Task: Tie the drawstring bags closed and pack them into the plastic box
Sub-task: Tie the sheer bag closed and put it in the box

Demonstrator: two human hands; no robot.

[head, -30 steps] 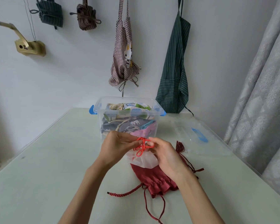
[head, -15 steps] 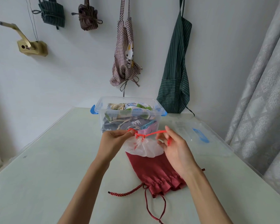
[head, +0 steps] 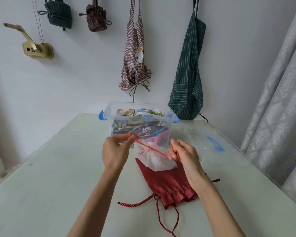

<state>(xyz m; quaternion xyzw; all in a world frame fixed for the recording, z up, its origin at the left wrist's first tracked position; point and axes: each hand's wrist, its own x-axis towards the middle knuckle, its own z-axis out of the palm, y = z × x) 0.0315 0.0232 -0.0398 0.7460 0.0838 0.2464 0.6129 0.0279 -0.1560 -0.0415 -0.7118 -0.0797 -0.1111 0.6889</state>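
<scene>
A sheer white drawstring bag hangs just above the table, held by its red drawstring. My left hand pinches one end of the string, and my right hand pinches the other end, with the string stretched taut between them. Under the white bag, a dark red drawstring bag lies flat on the table, its twisted cord trailing toward me. Just behind my hands stands the clear plastic box with blue latches, holding several patterned bags.
The box's clear lid with a blue latch lies on the table to the right. Aprons and bundled cloths hang on the back wall. A grey curtain runs along the right side. The pale green table spreads to my left.
My hands started close together over the bag's neck, then pulled apart. The red string has drawn taut and the white bag's mouth is cinched.
</scene>
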